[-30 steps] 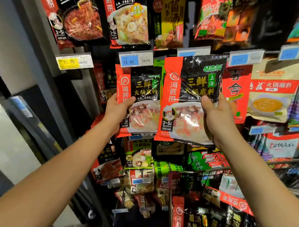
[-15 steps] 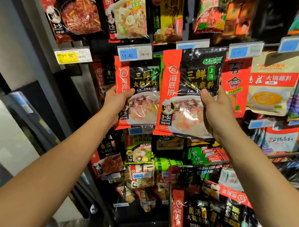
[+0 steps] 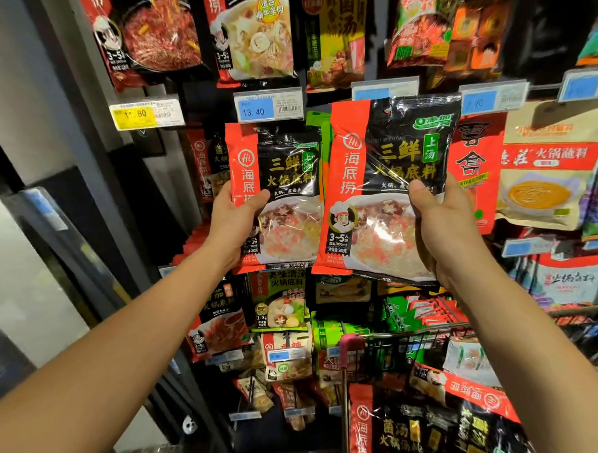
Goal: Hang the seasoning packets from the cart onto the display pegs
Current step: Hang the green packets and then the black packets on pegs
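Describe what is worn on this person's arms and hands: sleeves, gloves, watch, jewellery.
Nothing worn shows. The left hand and right hand are ungloved, with no rings in view. The left forearm and right forearm are bare down to the frame's lower edge: no sleeve, watch, bracelet or marking visible.

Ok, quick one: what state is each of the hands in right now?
Left hand: closed, holding the left red-and-black packet, thumb on its front.
Right hand: closed, holding the right red-and-black packet, thumb on its front.
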The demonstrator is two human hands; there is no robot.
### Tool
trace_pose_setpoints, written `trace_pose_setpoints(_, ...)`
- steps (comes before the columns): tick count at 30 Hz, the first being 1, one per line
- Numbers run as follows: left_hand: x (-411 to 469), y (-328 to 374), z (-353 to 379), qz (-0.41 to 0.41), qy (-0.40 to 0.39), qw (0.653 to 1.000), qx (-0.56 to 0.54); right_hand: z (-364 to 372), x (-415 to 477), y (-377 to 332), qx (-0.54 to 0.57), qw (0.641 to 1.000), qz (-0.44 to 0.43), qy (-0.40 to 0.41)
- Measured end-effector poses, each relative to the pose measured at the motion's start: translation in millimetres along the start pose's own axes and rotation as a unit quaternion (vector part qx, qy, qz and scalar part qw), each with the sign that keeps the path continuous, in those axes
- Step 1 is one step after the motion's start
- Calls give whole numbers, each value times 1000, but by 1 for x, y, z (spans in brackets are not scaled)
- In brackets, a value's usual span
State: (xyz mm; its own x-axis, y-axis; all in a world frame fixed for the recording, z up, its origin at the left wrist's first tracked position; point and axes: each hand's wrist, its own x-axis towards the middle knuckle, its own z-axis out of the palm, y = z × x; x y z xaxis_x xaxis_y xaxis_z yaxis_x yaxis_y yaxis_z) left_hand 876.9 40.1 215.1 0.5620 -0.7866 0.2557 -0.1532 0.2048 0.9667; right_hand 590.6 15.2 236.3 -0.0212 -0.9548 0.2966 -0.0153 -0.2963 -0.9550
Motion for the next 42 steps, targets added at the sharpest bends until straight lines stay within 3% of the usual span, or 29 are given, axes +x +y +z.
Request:
trace_pose_setpoints(11, 7, -6, 9, 91, 17, 996, -9, 11, 7, 3, -15, 999, -40, -11)
trace_pose_setpoints(17, 25, -9, 12, 50, 30, 997, -48, 17, 18, 12, -16, 998, -57, -22)
trace_pose_setpoints(31, 45, -14, 4, 28, 25, 999, -21, 20, 28, 19, 9, 998, -58, -19)
trace_pose_setpoints(36, 62, -19, 9, -19, 36, 999, 29, 28, 22, 17, 10, 998, -55, -17)
trace_pose_setpoints(38, 57, -19, 10, -36, 84, 993, 79, 29, 21, 16, 19, 998, -55, -22)
trace_pose_setpoints(40, 40, -17, 12, 29, 192, 969, 153, 30, 20, 14, 23, 998, -59, -29)
trace_pose_setpoints(41, 28, -12, 15, 81, 206, 965, 142, 31, 18, 14, 23, 998, -57, -35)
trace_pose_setpoints(42, 13, -3, 20, 119, 169, 974, 94, 33, 15, 11, 21, 997, -59, -40)
